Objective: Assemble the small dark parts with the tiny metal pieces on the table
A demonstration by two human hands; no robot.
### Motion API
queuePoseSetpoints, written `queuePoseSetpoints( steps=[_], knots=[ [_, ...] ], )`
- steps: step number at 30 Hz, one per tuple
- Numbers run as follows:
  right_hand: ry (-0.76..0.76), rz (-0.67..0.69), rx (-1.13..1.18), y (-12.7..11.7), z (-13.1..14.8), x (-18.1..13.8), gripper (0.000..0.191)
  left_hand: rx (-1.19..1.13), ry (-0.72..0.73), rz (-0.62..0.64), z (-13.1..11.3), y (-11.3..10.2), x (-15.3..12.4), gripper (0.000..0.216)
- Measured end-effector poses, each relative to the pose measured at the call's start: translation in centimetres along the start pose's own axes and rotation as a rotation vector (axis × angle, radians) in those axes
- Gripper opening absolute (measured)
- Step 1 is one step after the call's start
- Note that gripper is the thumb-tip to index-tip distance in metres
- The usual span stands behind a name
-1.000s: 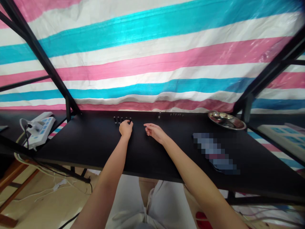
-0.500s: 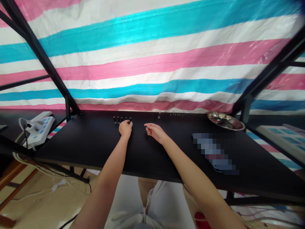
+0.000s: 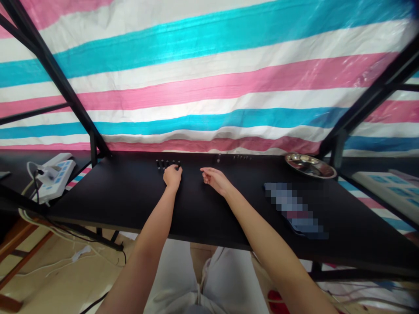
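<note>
Left hand (image 3: pixel 172 176): you have it palm-down at the right part of the cylinder row, fingers bent and the fingertip gap narrow; whether they pinch a cylinder or only touch it, you cannot tell from here.
Right hand (image 3: pixel 215 179): your fingers are loosely curled, the index pointing towards the left hand, well apart from it; nothing shows in the grasp, but something tiny could be hidden there.
Dark cylinders (image 3: pixel 158 164): 5 tops show in a row near the far edge of the black table (image 3: pixel 131 192), upright as far as you can see; the left hand partly hides those on the right.
Cylinder risk: they look slim and close together, so a knuckle brushing sideways could probably topple 1 into the next.
Clear piece (image 3: pixel 219 158): it stands beyond your right hand, apart from it; a forward sweep of that hand might knock it.
Tiny pieces (image 3: pixel 242 157): they sit in a row right of the clear piece; a bump to the table could likely set them rolling, if they are round.
Steel dish (image 3: pixel 310 165): it rests at the far right, out of the way of your fingers.
Blurred item (image 3: pixel 296 211): it lies near your right forearm; an outward elbow swing could push it.
</note>
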State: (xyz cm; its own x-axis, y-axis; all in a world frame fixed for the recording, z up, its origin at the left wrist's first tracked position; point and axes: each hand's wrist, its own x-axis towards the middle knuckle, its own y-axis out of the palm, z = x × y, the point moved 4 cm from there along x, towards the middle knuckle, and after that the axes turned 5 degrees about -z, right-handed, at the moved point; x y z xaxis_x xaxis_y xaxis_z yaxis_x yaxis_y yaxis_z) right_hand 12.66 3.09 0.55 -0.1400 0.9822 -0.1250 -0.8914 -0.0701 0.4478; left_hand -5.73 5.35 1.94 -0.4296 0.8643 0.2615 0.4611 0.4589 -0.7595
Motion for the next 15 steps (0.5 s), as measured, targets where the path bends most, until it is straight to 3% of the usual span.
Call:
queuePoseSetpoints(
  steps=[6, 12, 15],
  knots=[
    [-0.122, -0.146, -0.111, -1.6, 0.9, 0.5, 0.028, 0.014, 0.0, 0.006, 0.2, -0.1, -0.2, 0.028],
    [-0.443, -0.42, -0.585, -4.8, 1.9, 1.8, 0.026, 0.034, -0.003, 0.018, 0.1, -0.7, -0.6, 0.022],
    [-0.48, -0.529, -0.722, -6.4, 2.3, 2.5, 0.024, 0.026, 0.021, 0.021, -0.2, -0.9, -0.8, 0.019]
  ],
)
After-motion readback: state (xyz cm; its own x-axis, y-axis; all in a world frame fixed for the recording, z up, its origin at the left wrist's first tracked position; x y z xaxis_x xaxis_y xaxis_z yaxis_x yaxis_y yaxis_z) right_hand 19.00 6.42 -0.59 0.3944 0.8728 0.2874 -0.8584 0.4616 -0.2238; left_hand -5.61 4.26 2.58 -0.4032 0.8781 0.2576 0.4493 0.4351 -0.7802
